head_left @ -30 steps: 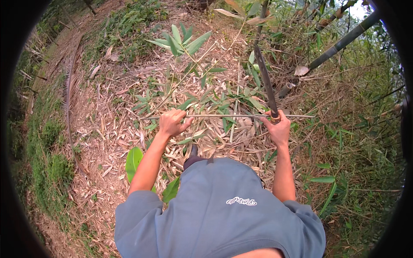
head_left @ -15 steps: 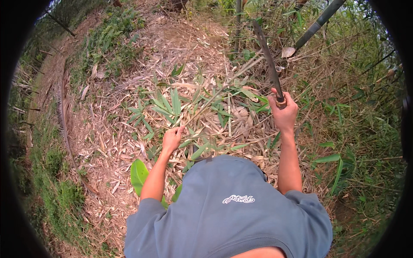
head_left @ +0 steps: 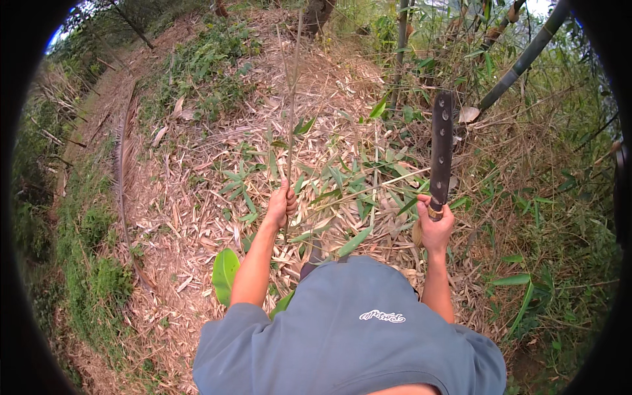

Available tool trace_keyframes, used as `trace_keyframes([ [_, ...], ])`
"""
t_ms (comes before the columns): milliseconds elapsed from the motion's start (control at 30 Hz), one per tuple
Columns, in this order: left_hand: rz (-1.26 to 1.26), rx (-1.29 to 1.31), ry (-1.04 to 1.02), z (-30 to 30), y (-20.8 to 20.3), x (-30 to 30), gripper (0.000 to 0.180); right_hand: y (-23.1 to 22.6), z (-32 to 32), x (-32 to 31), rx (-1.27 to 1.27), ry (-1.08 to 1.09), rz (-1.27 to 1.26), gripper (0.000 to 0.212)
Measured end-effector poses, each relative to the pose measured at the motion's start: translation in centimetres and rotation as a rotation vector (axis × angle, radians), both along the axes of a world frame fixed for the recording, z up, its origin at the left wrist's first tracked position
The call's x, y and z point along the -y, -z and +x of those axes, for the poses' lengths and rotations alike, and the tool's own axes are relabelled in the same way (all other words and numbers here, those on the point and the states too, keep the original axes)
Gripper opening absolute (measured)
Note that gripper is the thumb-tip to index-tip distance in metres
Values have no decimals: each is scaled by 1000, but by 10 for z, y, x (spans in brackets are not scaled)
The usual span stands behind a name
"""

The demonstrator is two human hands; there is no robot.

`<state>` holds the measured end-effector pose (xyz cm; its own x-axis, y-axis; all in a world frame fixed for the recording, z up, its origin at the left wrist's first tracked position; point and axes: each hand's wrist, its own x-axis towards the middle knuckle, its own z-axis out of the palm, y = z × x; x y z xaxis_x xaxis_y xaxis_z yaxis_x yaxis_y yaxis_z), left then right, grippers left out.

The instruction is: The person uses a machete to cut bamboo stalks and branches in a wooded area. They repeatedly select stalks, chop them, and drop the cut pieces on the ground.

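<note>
My left hand is closed around a thin, light-brown branch that rises nearly upright and forks toward its top. In my right hand is the handle of a machete. Its dark, broad blade points up and away, with a row of pale round spots along it. A brass-coloured ring shows where handle and blade meet. Between my hands, cut green bamboo leaves and thin stems lie over dry litter, close to my body.
Dry bamboo leaves cover the sloping ground. Green bamboo stalks lean at the upper right above tangled dry brush. A tree trunk stands at the far top. A broad green leaf sits beside my left forearm.
The branch in my left hand has swung from slanting rightward to nearly upright. My right hand has lowered a little, and the machete blade has turned its flat side toward me.
</note>
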<state>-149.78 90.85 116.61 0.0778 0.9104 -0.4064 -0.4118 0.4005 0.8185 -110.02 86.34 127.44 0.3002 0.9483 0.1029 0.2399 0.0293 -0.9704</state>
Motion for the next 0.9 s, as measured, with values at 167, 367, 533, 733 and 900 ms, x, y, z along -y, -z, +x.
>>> trace_keyframes([
  [167, -48, 229, -146, 10, -5, -30, 53, -5, -6, 1, 18, -23, 38, 18],
  [367, -121, 524, -310, 56, -4, -72, 54, 4, -11, -24, -130, -154, 8, 18],
  [533, -233, 805, -518, 97, 6, -91, 57, 2, -15, -47, -93, -282, -10, 23],
  [733, -362, 1005, -531, 119, 29, -85, 62, 30, -18, -42, 14, -403, -92, 33],
  [900, -401, 992, -480, 132, 28, -73, 66, 52, -18, -30, 70, -523, -118, 40],
])
